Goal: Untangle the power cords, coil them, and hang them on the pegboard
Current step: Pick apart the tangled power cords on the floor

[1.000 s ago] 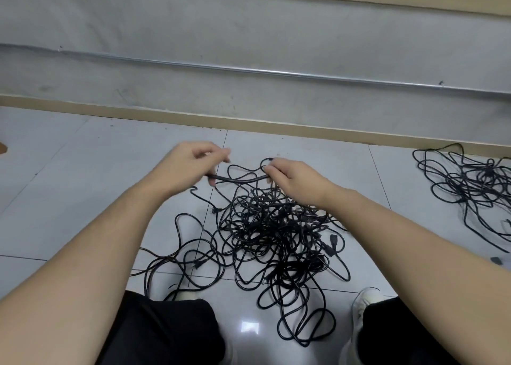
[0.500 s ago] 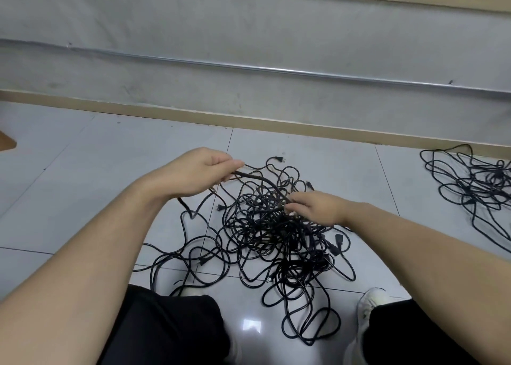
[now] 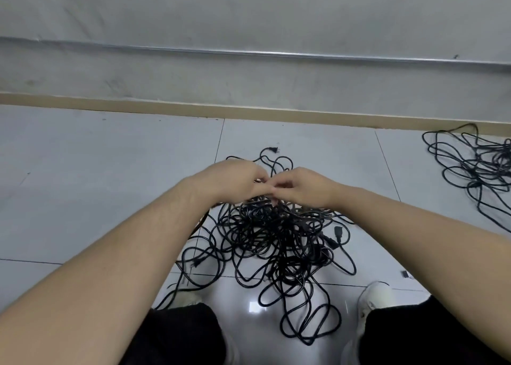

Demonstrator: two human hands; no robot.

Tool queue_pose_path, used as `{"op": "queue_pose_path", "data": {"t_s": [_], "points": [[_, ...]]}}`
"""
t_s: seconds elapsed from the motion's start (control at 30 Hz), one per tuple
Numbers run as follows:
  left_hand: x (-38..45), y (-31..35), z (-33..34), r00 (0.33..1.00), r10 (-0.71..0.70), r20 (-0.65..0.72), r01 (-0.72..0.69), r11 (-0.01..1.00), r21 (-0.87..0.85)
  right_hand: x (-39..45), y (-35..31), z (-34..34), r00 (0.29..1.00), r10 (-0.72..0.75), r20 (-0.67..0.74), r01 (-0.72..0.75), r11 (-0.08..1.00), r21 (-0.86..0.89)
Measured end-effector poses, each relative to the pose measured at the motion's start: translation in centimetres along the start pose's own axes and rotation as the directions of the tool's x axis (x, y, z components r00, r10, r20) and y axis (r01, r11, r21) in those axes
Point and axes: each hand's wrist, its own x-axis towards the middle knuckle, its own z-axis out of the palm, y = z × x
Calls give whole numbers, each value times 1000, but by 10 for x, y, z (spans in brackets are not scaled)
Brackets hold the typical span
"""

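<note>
Fingers (image 3: 258,175) curl together, blurred, I cannot tell what they pinch; left hand (image 3: 232,179) meets right hand (image 3: 301,187) above glossy black tangled cords (image 3: 276,234)

You are sitting on a glossy tiled floor (image 3: 110,171). A tan baseboard (image 3: 249,111) and metal pipe (image 3: 249,52) are running along the grey wall (image 3: 249,13). Your white shoe (image 3: 373,298) is resting right.
</note>
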Motion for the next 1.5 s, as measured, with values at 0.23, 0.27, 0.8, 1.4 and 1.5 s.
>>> {"op": "queue_pose_path", "data": {"t_s": [0.23, 0.27, 0.8, 1.4, 1.5], "points": [[4, -3, -15, 996, -34, -81, 41, 995, 91, 1, 75, 9, 940, 301, 160, -301, 953, -22], [3, -1, -16, 994, -26, -106, 35, 996, 83, 0, 81, 12, 922, 334, 198, -326, 943, -72], [-20, -21, -13, 957, -17, -288, -103, 914, -394, 9, 83, 11, 975, 219, -35, -220, 931, -293], [35, 16, 26, 976, -145, 163, 154, 987, -49, 10, 48, 25, 978, -176, -114, 124, 924, -363], [45, 9, 33, 972, -207, 107, 207, 978, 10, 3, 46, 23, 991, 20, -132, -37, 991, -128]]}}
